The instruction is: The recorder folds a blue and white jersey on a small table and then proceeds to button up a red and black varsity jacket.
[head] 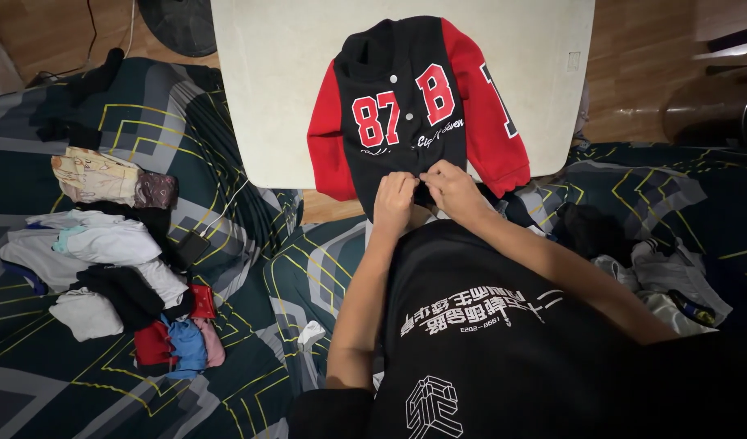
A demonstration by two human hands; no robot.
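Left hand (394,199) and right hand (453,189) both sit at the bottom hem of the jacket (406,106), side by side, nearly touching. Fingers curled tight on both – pinching the fabric at the front opening near the lowest snap. Neither hand is open; each has a small fold of cloth in its grip.

Jacket lies flat, front up, on the white table (268,89), collar away from the person, hem hanging off the near edge. Black body, red sleeves spread to either side, white snaps down the middle.

Handling guess: soft, light, floppy – no stiffness, will sag wherever it's unsupported. Not slippery, not fragile. Best hold looks like the hem corners or shoulders, pinched, both hands.

Left of the table: a pile of clothes (121,268) on the dark patterned bedsheet (251,382), well apart from the jacket. Right of the table, more crumpled garments (658,276) on the same sheet. Wood floor (634,57) beyond.
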